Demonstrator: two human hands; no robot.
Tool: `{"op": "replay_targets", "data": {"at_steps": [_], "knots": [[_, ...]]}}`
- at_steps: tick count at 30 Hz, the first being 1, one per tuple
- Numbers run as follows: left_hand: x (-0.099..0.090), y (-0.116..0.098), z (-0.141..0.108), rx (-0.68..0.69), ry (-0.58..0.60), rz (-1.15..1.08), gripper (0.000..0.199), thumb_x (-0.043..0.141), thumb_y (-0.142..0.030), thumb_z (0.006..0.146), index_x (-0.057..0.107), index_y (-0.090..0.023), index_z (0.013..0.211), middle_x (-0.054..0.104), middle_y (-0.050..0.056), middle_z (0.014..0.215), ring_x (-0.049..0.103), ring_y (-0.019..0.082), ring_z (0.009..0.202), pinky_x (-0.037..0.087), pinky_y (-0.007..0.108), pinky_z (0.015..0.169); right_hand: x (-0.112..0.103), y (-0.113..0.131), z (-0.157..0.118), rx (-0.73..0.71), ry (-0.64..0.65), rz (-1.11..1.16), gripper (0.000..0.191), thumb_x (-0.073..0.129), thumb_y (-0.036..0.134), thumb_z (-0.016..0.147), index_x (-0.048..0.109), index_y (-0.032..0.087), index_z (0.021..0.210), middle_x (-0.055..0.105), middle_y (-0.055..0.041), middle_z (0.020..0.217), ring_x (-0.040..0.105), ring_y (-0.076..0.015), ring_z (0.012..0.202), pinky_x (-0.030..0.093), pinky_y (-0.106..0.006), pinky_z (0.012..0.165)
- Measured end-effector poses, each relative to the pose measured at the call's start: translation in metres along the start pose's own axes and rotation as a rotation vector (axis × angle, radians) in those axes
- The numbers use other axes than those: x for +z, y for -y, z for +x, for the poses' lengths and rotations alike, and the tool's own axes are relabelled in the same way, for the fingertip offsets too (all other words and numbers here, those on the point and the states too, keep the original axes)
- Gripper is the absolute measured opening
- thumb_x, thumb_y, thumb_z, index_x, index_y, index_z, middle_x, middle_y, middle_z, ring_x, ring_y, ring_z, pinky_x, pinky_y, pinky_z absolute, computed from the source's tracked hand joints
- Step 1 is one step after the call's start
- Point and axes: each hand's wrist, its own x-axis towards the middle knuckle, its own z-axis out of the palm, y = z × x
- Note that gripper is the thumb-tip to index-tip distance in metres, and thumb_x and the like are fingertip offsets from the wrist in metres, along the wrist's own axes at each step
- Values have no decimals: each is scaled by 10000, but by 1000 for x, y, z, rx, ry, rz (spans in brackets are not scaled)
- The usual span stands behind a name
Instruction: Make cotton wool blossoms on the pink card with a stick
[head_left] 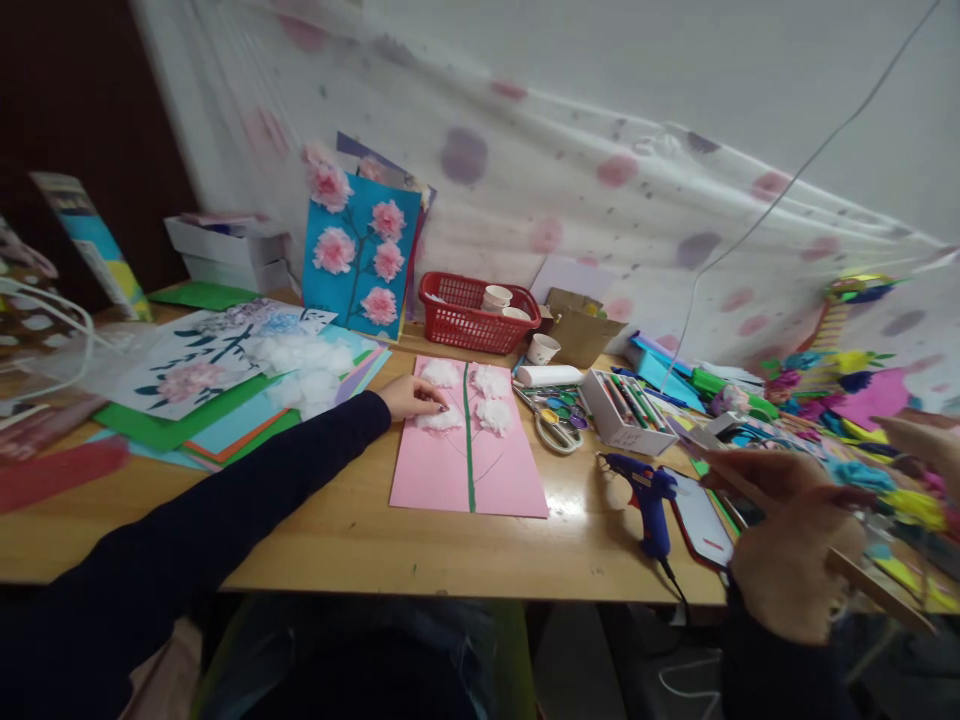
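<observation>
Cotton (437,423) touched by left fingers (430,401), grip unclear, stick (879,591) clasped in right fingers (795,476)

Glare on desk (566,508), blurred edges

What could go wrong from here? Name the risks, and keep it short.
The nozzle of the blue glue gun points toward the pink sheet's side; if hot, which can't be seen, it might drip there. Its cord hangs over the front edge of the table, so a snag could drag the gun down. The left hand is at the lower left cotton tuft, which may shift if not stuck fast.
</observation>
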Motion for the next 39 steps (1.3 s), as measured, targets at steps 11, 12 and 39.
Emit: {"op": "replay_targets", "data": {"at_steps": [11, 12, 39], "knots": [[0, -5, -4, 31, -6, 15, 307, 684, -339, 640, 724, -106, 835, 667, 52, 703, 548, 135, 637, 388, 224, 589, 176, 51, 7, 216, 562, 559, 555, 462, 596, 801, 561, 140, 501, 562, -53, 377, 474, -99, 315, 350, -203, 345], [0, -5, -4, 35, -4, 12, 308, 688, -339, 637, 724, -107, 836, 670, 53, 710, 552, 138, 643, 391, 225, 593, 182, 47, 7, 246, 574, 566, 547, 468, 593, 798, 561, 141, 503, 560, -50, 373, 462, -95, 304, 340, -199, 332], [34, -51, -22, 242, -152, 535, 112, 671, -321, 695, 719, -226, 728, 640, 50, 966, 481, 253, 1026, 294, 431, 901, 135, 12, 40, 266, 249, 453, 554, 459, 569, 810, 461, 198, 398, 357, 26, 254, 355, -95, 257, 253, -223, 295]]}}
